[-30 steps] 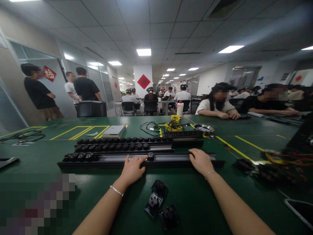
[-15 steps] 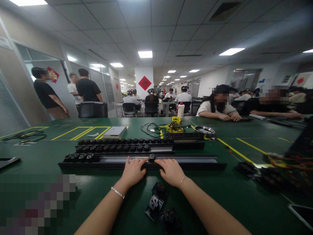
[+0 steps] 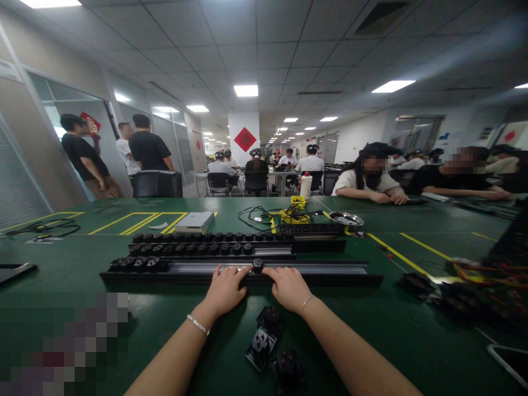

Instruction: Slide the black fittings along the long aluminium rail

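A black socket module (image 3: 258, 265) sits in the long black rail (image 3: 322, 279), whose inside is silvery. My left hand (image 3: 225, 290) touches the module's left side with its index finger, while other fingertips rest on the rail. On the opposite side, my right hand (image 3: 289, 287) presses a finger against the module, its other fingers curled. Between them the two hands hold the module from both sides. More socket modules (image 3: 140, 264) fill the rail's left end. Nearer me, between my forearms, lie several loose black modules (image 3: 260, 342), some with metal contacts showing.
Behind stand further rails filled with sockets (image 3: 198, 249). Beyond them are a white box (image 3: 194, 222), tangled black cables (image 3: 258, 215), a yellow container (image 3: 297, 202), a metal dish (image 3: 346, 219) and a bottle (image 3: 306, 186). Wires (image 3: 482, 275) heap at right. Co-workers sit across the table.
Both hands stay at the module, which has not visibly shifted in the rail. The whole view has moved very slightly. A person standing at the far left has changed arm position.
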Demonstrator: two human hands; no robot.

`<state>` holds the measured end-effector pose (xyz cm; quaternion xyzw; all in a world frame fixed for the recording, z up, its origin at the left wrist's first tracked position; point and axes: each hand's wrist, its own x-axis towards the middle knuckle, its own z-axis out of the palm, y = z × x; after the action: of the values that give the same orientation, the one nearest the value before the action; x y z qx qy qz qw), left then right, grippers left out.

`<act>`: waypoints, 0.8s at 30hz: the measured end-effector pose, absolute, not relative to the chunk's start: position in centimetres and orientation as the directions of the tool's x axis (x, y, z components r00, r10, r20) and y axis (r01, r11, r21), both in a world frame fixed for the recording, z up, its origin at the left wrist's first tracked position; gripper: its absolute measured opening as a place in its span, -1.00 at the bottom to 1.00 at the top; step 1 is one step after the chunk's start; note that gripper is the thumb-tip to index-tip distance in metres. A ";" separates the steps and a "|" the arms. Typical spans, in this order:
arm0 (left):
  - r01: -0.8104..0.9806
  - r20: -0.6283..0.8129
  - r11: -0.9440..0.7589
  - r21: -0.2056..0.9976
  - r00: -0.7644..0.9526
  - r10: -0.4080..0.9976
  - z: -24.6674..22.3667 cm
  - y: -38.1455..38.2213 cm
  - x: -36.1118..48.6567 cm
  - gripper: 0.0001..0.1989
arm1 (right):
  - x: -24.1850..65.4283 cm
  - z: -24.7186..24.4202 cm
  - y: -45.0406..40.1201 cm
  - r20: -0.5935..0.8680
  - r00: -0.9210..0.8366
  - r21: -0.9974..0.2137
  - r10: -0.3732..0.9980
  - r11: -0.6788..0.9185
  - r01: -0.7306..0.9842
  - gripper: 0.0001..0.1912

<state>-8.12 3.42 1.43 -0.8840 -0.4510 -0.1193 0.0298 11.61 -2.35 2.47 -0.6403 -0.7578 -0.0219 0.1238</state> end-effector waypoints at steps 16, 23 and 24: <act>0.792 0.251 -0.608 0.056 0.579 0.776 1.3 3.5 -8.3 -0.45 | 12.3 3.0 -2.2 0.163 -0.175 -0.120 0.971 0.195 0.973 -0.49; 0.793 0.249 -0.607 0.053 0.578 0.777 1.2 3.5 -8.3 -0.45 | 12.9 3.5 -2.5 0.156 -0.132 -0.074 0.979 0.144 0.987 -0.51; 0.794 0.245 -0.606 0.052 0.578 0.778 1.2 3.5 -8.3 -0.45 | 13.0 3.5 -2.6 0.153 -0.133 -0.075 0.979 0.145 0.987 -0.51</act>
<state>-8.31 3.45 1.24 -0.8877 -0.4428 -0.1222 0.0318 12.98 -2.57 3.54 -0.6533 -0.7522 -0.0219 0.0827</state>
